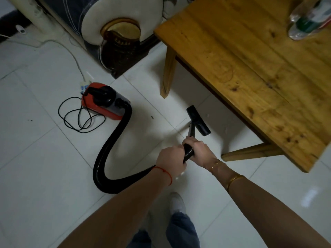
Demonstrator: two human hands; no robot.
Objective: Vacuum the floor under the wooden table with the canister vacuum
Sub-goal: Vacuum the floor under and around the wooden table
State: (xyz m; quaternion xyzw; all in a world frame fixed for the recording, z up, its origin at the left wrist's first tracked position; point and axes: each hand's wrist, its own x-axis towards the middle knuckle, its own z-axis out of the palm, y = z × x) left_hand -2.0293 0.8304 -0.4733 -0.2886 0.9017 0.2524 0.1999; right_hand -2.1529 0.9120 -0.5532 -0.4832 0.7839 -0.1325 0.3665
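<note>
A red and black canister vacuum (105, 101) sits on the white tile floor at centre left. Its black ribbed hose (111, 149) curves down and round to my hands. My left hand (171, 158) grips the hose end, and my right hand (197, 148) grips the tube just ahead of it. The black floor nozzle (198, 120) rests on the tiles by the near edge of the wooden table (250, 59), between its two visible legs. The floor under the table lies in shadow.
The vacuum's black cord (78, 115) lies coiled to its left, near a white power strip (84, 85) and white cable. A dark jar (121, 45) and a cushioned seat stand at the back. A plastic bottle (308, 18) lies on the table. My feet are below.
</note>
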